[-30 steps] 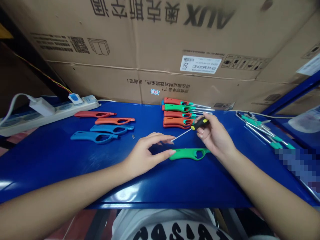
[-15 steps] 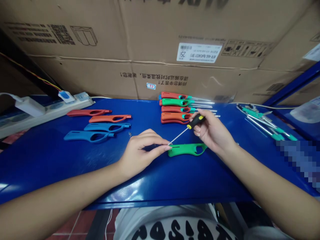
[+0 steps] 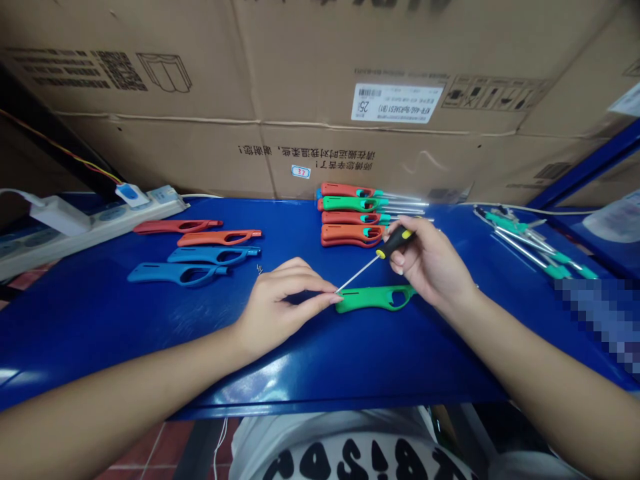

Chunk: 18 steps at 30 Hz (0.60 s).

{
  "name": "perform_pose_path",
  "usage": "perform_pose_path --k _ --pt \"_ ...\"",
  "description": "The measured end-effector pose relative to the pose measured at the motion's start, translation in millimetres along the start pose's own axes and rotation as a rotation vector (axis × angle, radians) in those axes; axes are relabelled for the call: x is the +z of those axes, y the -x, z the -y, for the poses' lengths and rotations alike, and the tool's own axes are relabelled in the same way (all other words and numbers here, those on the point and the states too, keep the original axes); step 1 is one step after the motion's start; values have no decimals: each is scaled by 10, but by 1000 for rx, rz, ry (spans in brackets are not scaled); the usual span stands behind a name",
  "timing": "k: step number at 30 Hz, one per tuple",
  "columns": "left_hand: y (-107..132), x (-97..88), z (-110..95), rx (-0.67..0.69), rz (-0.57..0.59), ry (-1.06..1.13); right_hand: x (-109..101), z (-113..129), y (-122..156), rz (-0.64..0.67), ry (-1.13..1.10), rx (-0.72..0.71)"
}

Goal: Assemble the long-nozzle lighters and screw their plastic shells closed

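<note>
A green lighter handle point(image 3: 367, 300) lies on the blue table in front of me, its trigger loop to the right. My right hand point(image 3: 425, 257) is closed round the black and yellow grip of a screwdriver point(image 3: 358, 274), whose shaft slants down left to the handle's left end. At that tip, the thumb and forefinger of my left hand point(image 3: 285, 303) are pinched together, touching the lighter's end. Whatever is between those fingertips is too small to make out. Several tiny screws point(image 3: 259, 269) lie just behind my left hand.
Red, orange and blue handle shells point(image 3: 180, 273) lie at the left beside a white power strip point(image 3: 165, 200). Lighters with metal tubes point(image 3: 350, 235) are stacked at the back; loose tubes with green ends point(image 3: 530, 245) lie right. A cardboard box point(image 3: 300, 80) stands behind the table point(image 3: 320, 373).
The screwdriver and both hands keep almost the same place at the lighter's left end. The view has shifted very slightly.
</note>
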State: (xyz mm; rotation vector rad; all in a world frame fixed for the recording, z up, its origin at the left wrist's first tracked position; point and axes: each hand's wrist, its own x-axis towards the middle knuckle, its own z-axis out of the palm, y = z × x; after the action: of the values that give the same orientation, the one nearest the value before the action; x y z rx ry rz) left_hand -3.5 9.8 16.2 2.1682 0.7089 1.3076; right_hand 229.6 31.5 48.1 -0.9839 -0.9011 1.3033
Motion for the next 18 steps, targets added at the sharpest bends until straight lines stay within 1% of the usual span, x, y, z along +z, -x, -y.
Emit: perform_pose_path --k 6,9,14,18 --pt "6 5 15 -25 -12 -17 12 28 22 -12 60 -62" --pt "18 14 29 -41 -5 -30 20 56 56 -6 111 -145" --pt "43 41 56 -120 69 -41 30 74 153 74 230 -333" --pt "44 67 57 -153 115 -27 51 63 230 169 281 -386"
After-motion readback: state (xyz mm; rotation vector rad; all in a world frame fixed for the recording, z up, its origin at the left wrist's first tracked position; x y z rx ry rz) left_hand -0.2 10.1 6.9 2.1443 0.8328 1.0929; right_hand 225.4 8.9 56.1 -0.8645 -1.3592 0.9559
